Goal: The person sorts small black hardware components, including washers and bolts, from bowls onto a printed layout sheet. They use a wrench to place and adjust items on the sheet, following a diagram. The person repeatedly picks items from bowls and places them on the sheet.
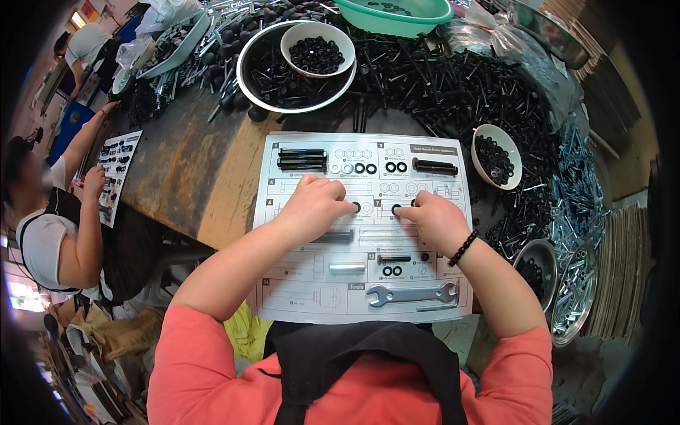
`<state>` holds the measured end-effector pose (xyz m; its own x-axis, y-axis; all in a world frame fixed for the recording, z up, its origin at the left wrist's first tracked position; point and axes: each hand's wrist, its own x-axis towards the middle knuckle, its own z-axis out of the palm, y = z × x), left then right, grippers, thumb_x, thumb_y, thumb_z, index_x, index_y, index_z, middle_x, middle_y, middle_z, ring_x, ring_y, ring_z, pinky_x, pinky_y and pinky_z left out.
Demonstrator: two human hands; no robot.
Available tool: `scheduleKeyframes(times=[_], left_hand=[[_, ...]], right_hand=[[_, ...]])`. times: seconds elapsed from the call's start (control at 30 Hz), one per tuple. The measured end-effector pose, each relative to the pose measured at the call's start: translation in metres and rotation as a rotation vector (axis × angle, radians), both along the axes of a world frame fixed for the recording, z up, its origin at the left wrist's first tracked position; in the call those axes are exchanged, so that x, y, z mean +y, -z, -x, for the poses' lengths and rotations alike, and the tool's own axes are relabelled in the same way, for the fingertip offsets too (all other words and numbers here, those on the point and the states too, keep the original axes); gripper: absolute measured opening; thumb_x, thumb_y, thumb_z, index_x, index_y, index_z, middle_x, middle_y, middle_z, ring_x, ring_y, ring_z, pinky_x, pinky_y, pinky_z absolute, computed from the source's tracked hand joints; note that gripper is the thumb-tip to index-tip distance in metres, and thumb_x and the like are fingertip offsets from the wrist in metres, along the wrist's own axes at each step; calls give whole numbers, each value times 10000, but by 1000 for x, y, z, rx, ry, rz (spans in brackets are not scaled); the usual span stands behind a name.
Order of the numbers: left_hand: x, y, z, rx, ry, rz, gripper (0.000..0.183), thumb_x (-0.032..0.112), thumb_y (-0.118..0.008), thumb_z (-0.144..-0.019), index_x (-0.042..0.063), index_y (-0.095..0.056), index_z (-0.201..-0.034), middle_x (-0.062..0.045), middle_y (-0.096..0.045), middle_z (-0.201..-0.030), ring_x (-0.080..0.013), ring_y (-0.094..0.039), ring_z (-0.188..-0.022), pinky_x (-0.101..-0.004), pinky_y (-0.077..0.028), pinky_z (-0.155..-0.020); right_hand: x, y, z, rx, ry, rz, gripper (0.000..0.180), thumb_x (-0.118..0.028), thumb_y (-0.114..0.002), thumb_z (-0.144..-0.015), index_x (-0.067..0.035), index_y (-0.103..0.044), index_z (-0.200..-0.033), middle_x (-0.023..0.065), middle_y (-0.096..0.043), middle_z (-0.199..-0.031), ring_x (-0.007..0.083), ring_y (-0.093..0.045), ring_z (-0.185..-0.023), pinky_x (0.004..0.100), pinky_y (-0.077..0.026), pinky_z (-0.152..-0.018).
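Note:
A printed hardware sheet (313, 287) lies before me at the table edge. My left hand (313, 204) rests on its middle, thumb tip at a black washer (356, 207). My right hand (438, 218) is over the right part, a fingertip on another black washer (396, 210); a further dark ring shows partly beside its fingers. Black bolts (302, 160) lie at the sheet's upper left, more bolts (434, 166) at the upper right. Lower down are a short black bolt (394, 259), a metal sleeve (347, 267), an open-end wrench (411, 295) and a hex key (438, 306).
Behind the sheet stand a steel bowl (244, 87) and a white bowl (317, 74) of black nuts, among heaped black bolts (425, 79). A white bowl of washers (481, 170) and steel dishes (592, 308) stand right. A co-worker (58, 234) sits left by another sheet (121, 175).

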<state>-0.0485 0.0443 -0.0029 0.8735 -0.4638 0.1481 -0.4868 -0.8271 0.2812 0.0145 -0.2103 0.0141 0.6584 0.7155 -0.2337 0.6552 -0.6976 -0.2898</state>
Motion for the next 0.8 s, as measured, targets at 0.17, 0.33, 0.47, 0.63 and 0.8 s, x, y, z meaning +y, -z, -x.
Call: scheduleKeyframes(times=[0.17,0.33,0.47,0.63,0.8], left_hand=[[-3,-4,1,46,-17,-30,296,36,-574,-749,213,-689,-957,-12,-560,-851,-184,-538,-876,-334,-335,-856],[0,0,1,23,-4,-38,340,5,-621,-698,197,-677,-974,-11,-564,-851,-193,-543,-851,-344,-343,-825],[-12,-2,-4,20,-9,-4,345,17,-615,-715,180,-664,-1015,-21,-577,-893,-197,-549,-888,-347,-343,-843],[-56,-1,-23,-2,59,-25,331,48,-559,-778,180,-648,-1069,-31,-584,-933,-199,-551,-923,-344,-340,-889],[-85,0,-36,41,78,-116,337,83,-530,-810,213,-633,-1103,-27,-576,-923,-187,-550,-924,-339,-337,-896]], right_hand=[[33,0,11,41,13,-18,270,-165,-548,-842,-222,-643,-1088,103,-549,-913,266,-580,-892,361,-483,-748],[35,3,8,1,-2,-108,321,-95,-524,-828,-205,-634,-1110,102,-551,-894,268,-578,-863,361,-482,-738],[-17,-1,-22,-105,180,-187,312,-24,-516,-791,-156,-667,-1029,110,-561,-869,289,-581,-815,364,-485,-725],[-48,-1,-24,-102,188,-74,284,-29,-528,-787,-166,-689,-976,107,-571,-881,285,-587,-847,355,-484,-752],[-54,4,-13,-58,115,-55,298,-46,-569,-785,-199,-691,-1010,86,-569,-857,257,-581,-829,350,-480,-722]])
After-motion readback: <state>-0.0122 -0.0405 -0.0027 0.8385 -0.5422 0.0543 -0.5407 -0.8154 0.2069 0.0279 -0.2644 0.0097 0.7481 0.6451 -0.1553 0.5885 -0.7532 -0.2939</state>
